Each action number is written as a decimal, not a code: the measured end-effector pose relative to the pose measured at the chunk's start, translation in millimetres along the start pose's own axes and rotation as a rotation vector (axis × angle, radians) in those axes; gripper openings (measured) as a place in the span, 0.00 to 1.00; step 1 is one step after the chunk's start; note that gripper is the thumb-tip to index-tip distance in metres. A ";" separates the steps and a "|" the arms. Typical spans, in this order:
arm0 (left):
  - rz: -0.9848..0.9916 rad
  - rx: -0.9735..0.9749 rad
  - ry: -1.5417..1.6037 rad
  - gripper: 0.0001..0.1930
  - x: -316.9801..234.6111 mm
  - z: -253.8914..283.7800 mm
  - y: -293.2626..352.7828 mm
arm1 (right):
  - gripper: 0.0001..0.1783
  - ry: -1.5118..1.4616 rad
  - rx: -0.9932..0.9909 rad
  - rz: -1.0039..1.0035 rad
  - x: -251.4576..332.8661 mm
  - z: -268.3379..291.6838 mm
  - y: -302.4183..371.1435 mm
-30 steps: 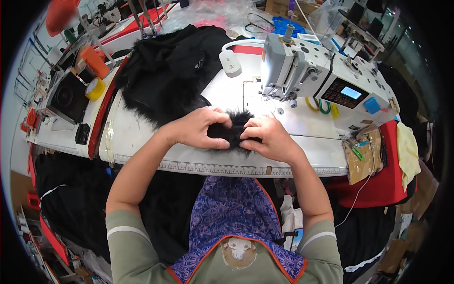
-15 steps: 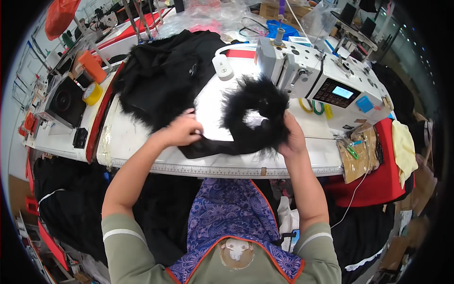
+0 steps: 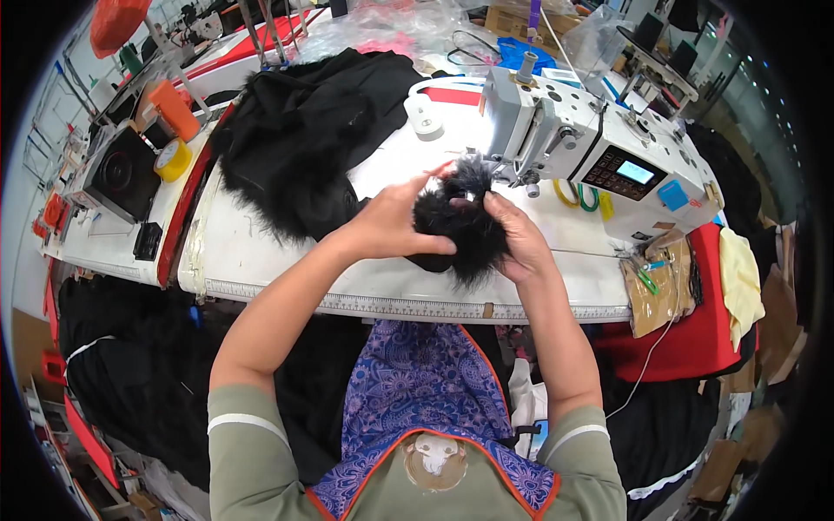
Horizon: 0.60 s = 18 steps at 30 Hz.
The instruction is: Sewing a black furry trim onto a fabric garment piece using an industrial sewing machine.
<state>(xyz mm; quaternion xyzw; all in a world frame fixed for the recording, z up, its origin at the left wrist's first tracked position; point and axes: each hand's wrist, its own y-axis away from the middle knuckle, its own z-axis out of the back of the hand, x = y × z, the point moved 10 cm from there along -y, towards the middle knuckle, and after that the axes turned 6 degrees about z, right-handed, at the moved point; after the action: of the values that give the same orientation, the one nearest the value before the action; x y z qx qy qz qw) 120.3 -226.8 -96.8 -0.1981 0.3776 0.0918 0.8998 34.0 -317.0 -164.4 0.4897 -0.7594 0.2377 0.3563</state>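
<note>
A ring-shaped black fur cuff [image 3: 473, 230] is held between my two hands, just in front of the sewing machine's needle area. My left hand [image 3: 395, 221] grips its left side, thumb across the near edge and fingers behind. On the right side, my right hand [image 3: 519, 234] pinches the fur with thumb and fingers. The hole in the cuff's middle has narrowed. To the left lies a black garment [image 3: 317, 122] with fur along its near edge, reaching toward my left hand. Whether cuff and garment are joined is hidden behind the hand.
The white sewing machine [image 3: 599, 148] with a lit panel stands at the right. A white lamp box [image 3: 426, 117] sits behind the cuff. Small snips [image 3: 647, 280] lie on a brown taped pad at the right. A speaker [image 3: 113, 182] and yellow tape roll [image 3: 173, 161] stand left.
My left hand has moved right, from the fabric band onto the cuff. The cuff is squeezed smaller and turned, and my right hand has shifted slightly left.
</note>
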 end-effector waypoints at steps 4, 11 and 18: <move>0.254 0.311 0.314 0.19 29.1 -25.3 -12.1 | 0.22 0.012 -0.061 0.009 -4.2 30.2 -6.3; 0.498 0.296 0.731 0.14 60.4 -20.7 -1.0 | 0.21 0.026 0.073 -0.023 -10.4 18.9 -3.5; 0.572 0.387 0.530 0.18 63.2 -22.8 6.4 | 0.11 0.237 0.165 0.060 4.6 15.4 -1.6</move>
<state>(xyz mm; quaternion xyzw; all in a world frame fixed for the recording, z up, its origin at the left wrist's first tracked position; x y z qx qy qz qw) 147.7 -229.7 -158.4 0.0699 0.6455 0.2109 0.7307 29.5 -331.2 -170.6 0.4628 -0.7043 0.3660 0.3947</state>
